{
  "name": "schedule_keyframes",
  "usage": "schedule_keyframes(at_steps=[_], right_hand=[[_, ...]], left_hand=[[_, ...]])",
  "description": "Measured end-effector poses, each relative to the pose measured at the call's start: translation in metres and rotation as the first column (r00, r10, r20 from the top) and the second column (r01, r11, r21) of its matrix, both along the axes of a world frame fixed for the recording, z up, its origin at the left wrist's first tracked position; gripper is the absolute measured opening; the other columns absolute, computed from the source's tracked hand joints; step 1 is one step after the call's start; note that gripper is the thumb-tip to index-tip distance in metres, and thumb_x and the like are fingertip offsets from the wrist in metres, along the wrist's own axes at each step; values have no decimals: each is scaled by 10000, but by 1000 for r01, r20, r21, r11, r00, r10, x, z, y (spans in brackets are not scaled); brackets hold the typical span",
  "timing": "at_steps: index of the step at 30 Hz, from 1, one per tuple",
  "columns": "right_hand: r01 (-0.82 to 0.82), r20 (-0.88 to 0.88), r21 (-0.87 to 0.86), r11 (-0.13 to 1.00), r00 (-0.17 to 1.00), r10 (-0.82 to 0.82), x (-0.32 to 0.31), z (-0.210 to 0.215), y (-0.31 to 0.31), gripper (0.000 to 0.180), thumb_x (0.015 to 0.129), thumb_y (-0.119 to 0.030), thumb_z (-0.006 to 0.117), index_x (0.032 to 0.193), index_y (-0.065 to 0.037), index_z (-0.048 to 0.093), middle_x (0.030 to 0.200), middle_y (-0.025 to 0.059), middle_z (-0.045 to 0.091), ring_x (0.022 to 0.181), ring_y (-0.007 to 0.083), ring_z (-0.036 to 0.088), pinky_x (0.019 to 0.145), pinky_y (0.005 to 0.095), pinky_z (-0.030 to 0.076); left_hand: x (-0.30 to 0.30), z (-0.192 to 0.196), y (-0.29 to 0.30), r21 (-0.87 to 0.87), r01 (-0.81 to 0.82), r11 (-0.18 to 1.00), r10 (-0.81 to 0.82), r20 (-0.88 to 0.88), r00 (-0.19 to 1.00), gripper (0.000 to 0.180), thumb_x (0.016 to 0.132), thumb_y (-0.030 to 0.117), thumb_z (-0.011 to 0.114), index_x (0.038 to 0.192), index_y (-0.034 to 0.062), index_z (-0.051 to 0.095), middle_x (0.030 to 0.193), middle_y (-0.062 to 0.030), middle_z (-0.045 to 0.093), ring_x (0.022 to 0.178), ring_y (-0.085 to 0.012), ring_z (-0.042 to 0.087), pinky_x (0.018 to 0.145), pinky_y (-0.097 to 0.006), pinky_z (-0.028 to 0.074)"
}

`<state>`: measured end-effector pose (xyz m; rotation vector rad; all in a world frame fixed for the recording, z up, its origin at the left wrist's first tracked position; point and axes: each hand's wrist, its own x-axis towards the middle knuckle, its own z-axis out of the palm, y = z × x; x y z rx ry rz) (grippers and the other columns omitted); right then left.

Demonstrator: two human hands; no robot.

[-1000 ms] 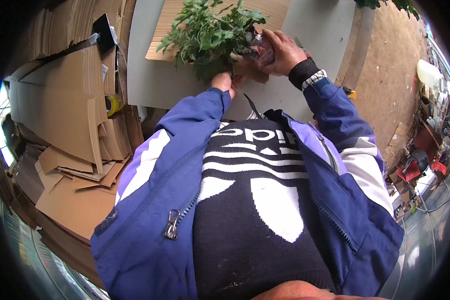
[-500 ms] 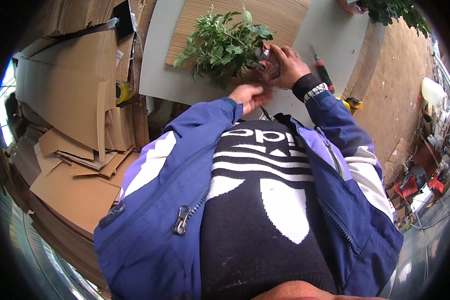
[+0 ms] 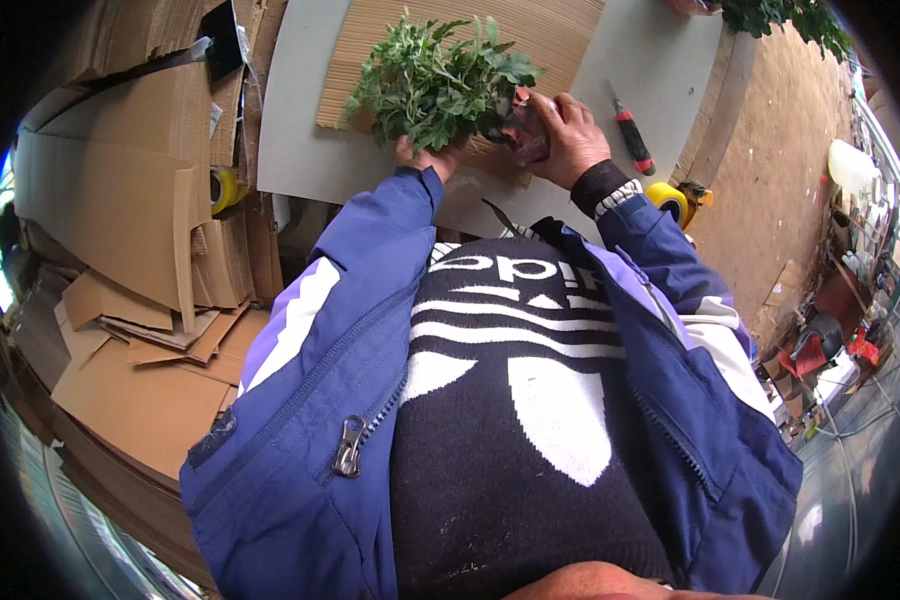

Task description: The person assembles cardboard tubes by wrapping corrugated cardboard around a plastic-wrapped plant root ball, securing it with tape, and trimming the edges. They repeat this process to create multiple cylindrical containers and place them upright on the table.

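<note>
A bunch of leafy green cuttings (image 3: 440, 85) lies across the corrugated cardboard sheet (image 3: 555, 30), its foliage toward the left. Its right end is bundled in clear plastic wrap with reddish parts (image 3: 522, 130). My right hand (image 3: 573, 140) grips that wrapped end, thumb toward me and fingers over the far side. At the near edge of the foliage is my left hand (image 3: 430, 158), palm side under the leaves. Leaves cover its fingers, so their hold cannot be made out.
Right of my right hand lies a red-and-black handled tool (image 3: 632, 140) with a thin metal blade on the grey board (image 3: 630, 60). A yellow tape roll (image 3: 667, 203) sits near my right sleeve. Another leafy bunch (image 3: 785, 22) is at the far right. Flattened cardboard (image 3: 110, 200) stacks up at left.
My left hand has moved left, from beside the wrapped end to beneath the foliage. My right hand keeps its grip on the wrap. The whole view has shifted slightly.
</note>
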<state>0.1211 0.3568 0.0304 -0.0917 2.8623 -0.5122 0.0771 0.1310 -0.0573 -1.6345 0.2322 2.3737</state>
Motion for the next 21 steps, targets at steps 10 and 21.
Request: schedule_keyframes(at_steps=[10,21], right_hand=[[17,-31,-21,1000,999,-17,6,8,3,955,626,-359,884,1472,-271,451,1359,176,492,1256,419,513,974,497,515],[-2,29,14,1000,1000,1,-7,1,10,944,649,-363,861,1486,-269,435,1319,162,502,1196,419,535,910,503,544]], left_hand=[[7,-125,-52,405,243,882,13,-536,844,530,858,350,623,1309,72,613,1283,-102,662,1209,-355,594,1084,-589,451],[-40,-62,-74,-197,262,945,-274,-34,961,401,964,435,492,1062,87,664,1109,-89,690,858,-282,647,728,-486,537]])
